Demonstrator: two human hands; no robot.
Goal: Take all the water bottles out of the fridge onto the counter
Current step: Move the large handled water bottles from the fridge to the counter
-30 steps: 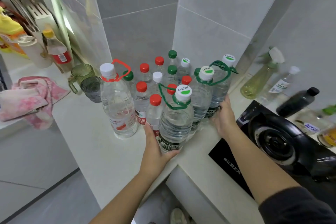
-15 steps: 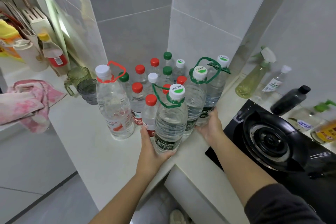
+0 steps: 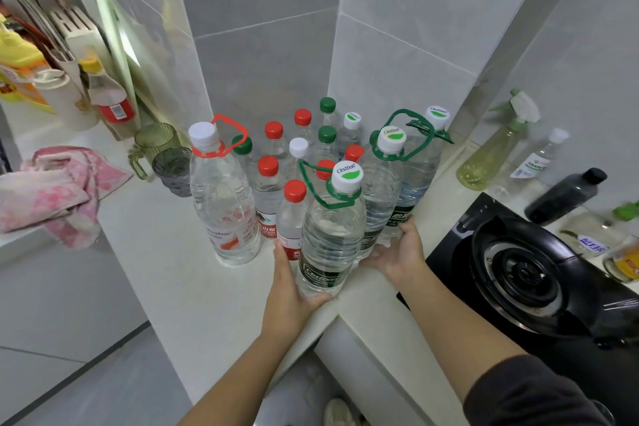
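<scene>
Several water bottles stand bunched in the corner of the white counter (image 3: 162,273). The nearest is a big Cestbon bottle (image 3: 332,235) with a green carry handle. My left hand (image 3: 288,282) grips its lower left side, thumb under the base. My right hand (image 3: 397,251) lies against the bases of two more big Cestbon bottles (image 3: 382,190) on the right, fingers spread along them. A tall bottle with a red handle (image 3: 221,197) stands at the left. Small red-capped bottles (image 3: 292,218) and green-capped ones fill the space behind.
A black gas hob (image 3: 525,273) lies at the right, with a spray bottle (image 3: 494,145) and a dark bottle (image 3: 563,195) behind it. Two glass mugs (image 3: 162,156) and a pink cloth (image 3: 58,187) are at the left. Tiled walls close the corner behind the bottles.
My right hand has slid down and nearer along the counter, from the far right bottle to the bases of the closer ones. My left hand stays on the front bottle.
</scene>
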